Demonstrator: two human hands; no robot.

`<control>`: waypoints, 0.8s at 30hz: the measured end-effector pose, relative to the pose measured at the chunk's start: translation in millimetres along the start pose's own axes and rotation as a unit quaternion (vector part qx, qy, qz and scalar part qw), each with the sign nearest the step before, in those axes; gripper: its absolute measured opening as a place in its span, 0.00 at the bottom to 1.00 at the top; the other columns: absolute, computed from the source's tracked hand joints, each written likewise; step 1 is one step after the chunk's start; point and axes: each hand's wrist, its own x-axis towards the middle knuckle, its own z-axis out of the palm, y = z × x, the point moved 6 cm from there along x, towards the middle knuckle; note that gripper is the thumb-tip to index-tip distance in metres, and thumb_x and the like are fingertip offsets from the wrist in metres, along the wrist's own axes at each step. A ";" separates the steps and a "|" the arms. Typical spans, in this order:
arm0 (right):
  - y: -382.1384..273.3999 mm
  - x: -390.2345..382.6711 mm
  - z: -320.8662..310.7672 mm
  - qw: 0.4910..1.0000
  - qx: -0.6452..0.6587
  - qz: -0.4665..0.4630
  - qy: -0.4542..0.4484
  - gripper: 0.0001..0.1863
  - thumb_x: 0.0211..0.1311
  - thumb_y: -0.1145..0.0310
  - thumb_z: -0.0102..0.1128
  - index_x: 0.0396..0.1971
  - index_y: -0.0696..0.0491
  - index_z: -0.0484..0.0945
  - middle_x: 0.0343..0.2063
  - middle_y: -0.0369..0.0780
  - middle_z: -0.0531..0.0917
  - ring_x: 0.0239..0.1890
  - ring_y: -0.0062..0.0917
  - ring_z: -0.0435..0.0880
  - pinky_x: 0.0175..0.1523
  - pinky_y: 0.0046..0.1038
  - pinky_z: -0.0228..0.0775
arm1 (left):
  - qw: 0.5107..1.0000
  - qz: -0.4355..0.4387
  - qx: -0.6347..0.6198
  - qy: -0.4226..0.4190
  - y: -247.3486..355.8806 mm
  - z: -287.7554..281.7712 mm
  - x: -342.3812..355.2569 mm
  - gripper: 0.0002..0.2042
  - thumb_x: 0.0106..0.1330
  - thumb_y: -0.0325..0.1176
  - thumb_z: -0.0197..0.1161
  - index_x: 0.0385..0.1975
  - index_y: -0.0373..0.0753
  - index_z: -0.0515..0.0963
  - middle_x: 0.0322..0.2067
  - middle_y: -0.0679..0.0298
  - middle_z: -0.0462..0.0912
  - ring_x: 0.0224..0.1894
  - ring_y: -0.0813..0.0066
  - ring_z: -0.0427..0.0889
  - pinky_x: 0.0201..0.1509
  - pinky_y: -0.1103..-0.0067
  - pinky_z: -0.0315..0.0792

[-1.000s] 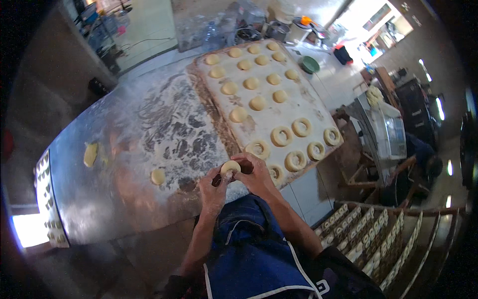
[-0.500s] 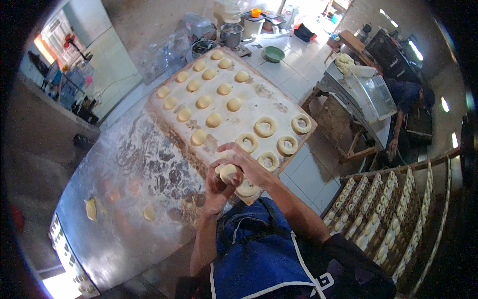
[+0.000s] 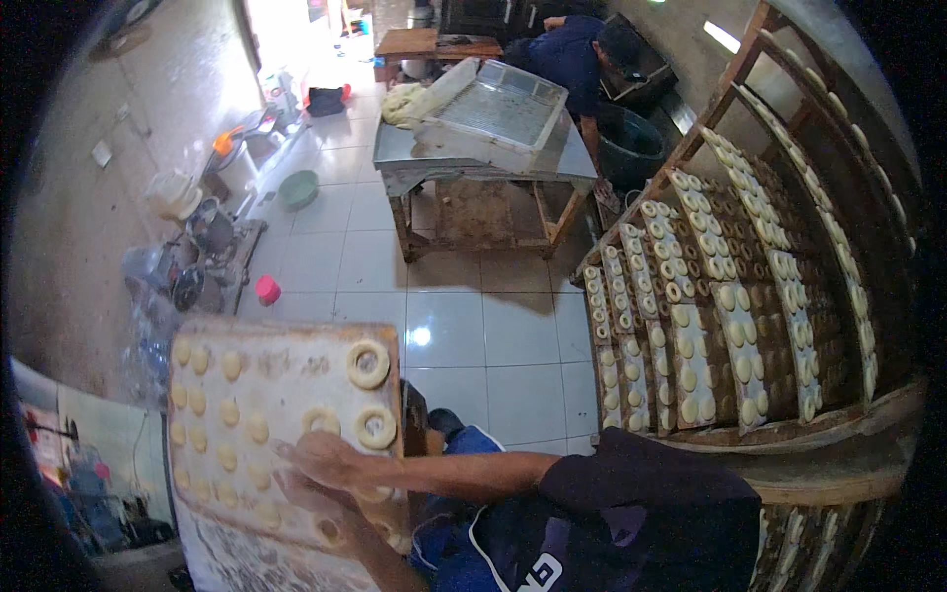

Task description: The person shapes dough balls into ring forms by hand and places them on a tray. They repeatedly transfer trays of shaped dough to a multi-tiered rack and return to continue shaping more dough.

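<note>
Both my hands are over the right part of a floured wooden board (image 3: 284,393). My right hand (image 3: 330,460) reaches in from the right, its fingers pointing left. Just below it is my left hand (image 3: 314,500), close against it. Motion smears the fingers of both, so whether dough is between them cannot be told. Dough rings (image 3: 352,367) lie along the board's right side, some partly covered by my hands and arms. One dough ring (image 3: 330,533) shows right beside my left hand. Several round dough pieces (image 3: 231,366) stand in rows farther left.
A tall rack (image 3: 663,434) at the right holds trays of dough rounds and rings. Ahead is a metal-topped table (image 3: 395,148) with a clear plastic bin (image 3: 503,109); a person (image 3: 567,54) bends beside it. A pink cup (image 3: 267,289) and green basin (image 3: 298,189) sit on the tiled floor.
My view has swung right, bringing the rack and far table closer to the middle. My hands, which held a dough piece between them, are now lower over the board and blurred.
</note>
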 end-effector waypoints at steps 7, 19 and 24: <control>14.0 16.5 -54.1 0.998 0.012 0.001 -0.065 0.27 0.66 0.48 0.48 0.27 0.59 0.82 0.21 0.52 0.79 0.29 0.48 0.80 0.37 0.48 0.72 | 0.981 0.142 0.134 0.007 -54.5 20.6 7.1 0.23 0.70 0.44 0.55 0.58 0.35 0.67 0.52 0.54 0.72 0.55 0.62 0.74 0.55 0.68 0.73; 24.1 45.6 -67.1 0.972 0.215 -0.030 -0.087 0.31 0.61 0.42 0.51 0.25 0.60 0.84 0.20 0.55 0.80 0.24 0.49 0.80 0.33 0.47 0.73 | 0.964 0.098 0.246 0.022 -55.2 40.2 10.8 0.18 0.71 0.41 0.54 0.54 0.36 0.67 0.47 0.56 0.74 0.49 0.65 0.76 0.46 0.71 0.75; 38.6 51.3 -64.5 0.991 0.008 -0.108 -0.074 0.24 0.61 0.47 0.52 0.30 0.56 0.82 0.22 0.50 0.81 0.24 0.44 0.78 0.30 0.44 0.69 | 0.997 -0.044 0.053 -0.022 -39.2 56.2 7.5 0.19 0.71 0.44 0.53 0.51 0.35 0.68 0.44 0.57 0.73 0.43 0.67 0.76 0.42 0.72 0.73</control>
